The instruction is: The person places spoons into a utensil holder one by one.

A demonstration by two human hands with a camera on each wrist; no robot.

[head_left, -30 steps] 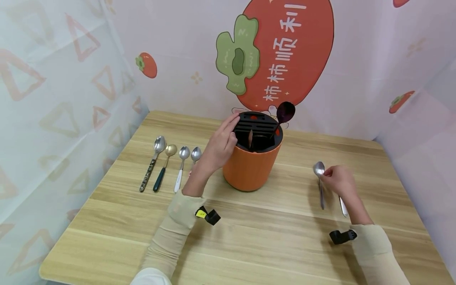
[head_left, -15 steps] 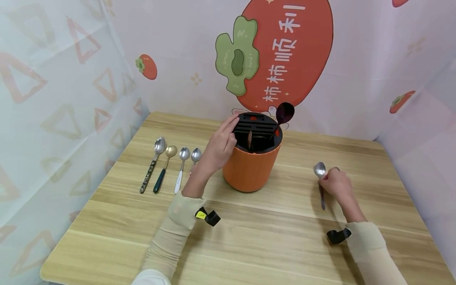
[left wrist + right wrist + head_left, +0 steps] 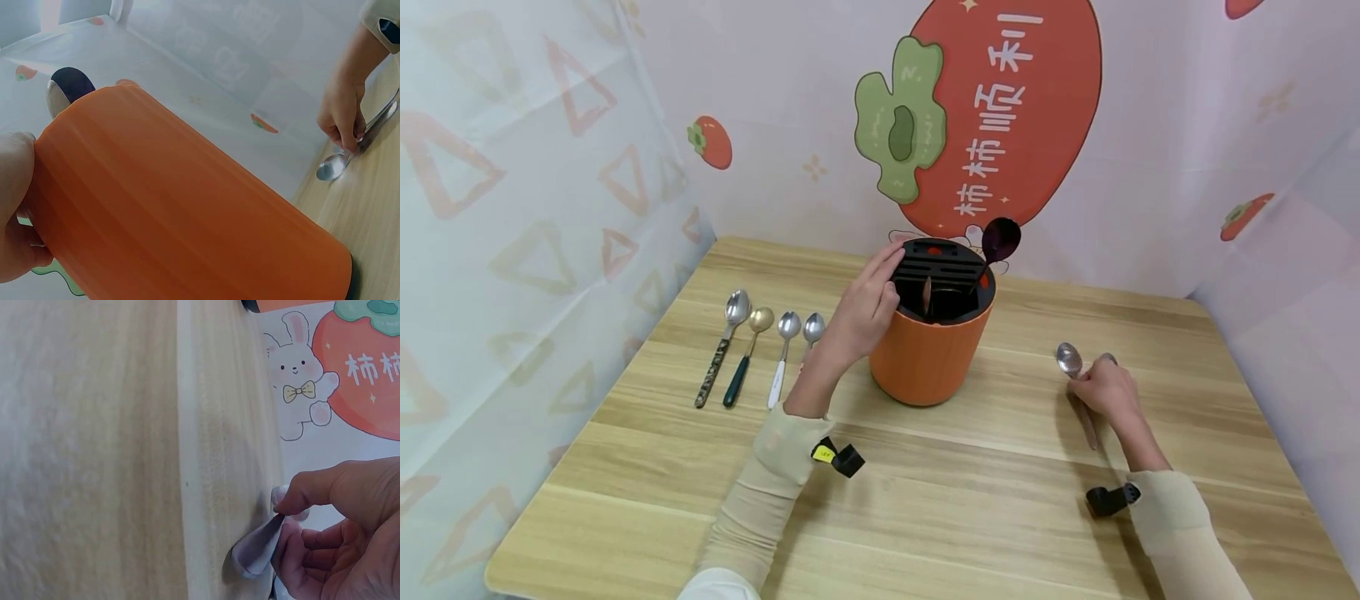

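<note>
My right hand (image 3: pixel 1107 388) pinches a metal spoon (image 3: pixel 1069 360) by its neck, thumb against fingers. Its bowl points away and its handle (image 3: pixel 256 547) angles back toward me, close over the table in the right wrist view. A second spoon (image 3: pixel 1109 358) lies mostly hidden behind that hand. My left hand (image 3: pixel 859 318) rests against the left side of an orange utensil holder (image 3: pixel 917 367), fingers straight along the black rim. A dark purple spoon (image 3: pixel 1001 240) leans out of the holder, and a thin copper-coloured piece (image 3: pixel 927 296) shows in its front compartment.
Several spoons lie in a row left of the holder: one with a patterned handle (image 3: pixel 712 371), one gold with a green handle (image 3: pixel 737 379), one with a white handle (image 3: pixel 777 382) and another (image 3: pixel 813 327) partly behind my left arm. A printed cloth (image 3: pixel 775 100) hangs behind the table (image 3: pixel 955 508).
My right hand has moved slightly left and taken hold of the spoon by its neck. The spoon has turned, its bowl shifting left and its handle end right. The left hand has stayed put.
</note>
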